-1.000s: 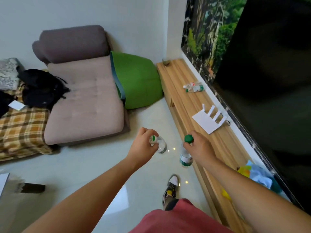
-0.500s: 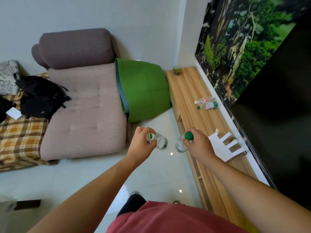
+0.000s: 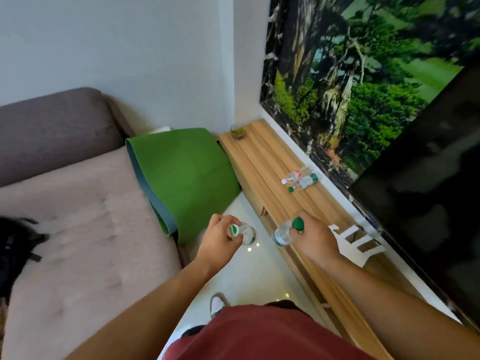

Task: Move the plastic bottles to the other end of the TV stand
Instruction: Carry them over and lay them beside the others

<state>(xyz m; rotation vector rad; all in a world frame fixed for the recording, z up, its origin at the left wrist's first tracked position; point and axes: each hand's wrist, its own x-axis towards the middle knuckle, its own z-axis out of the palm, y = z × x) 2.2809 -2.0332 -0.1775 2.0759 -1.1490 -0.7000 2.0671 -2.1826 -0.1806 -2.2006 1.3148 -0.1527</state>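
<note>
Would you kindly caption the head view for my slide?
Left hand grips one bottle, right hand a green-capped bottle; two bottles lie on the TV stand.

L hand [image 3: 220, 241] fisted in grip, R hand [image 3: 316, 241] same, both out fwd

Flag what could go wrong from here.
1. Right hand grips the green-capped clear plastic bottle only near its cap, by the wooden TV stand's front edge; it may slip floorward.
2. Left hand's white-labelled clear plastic bottle, set down carelessly, could knock the two lying clear plastic bottles rolling.
</note>
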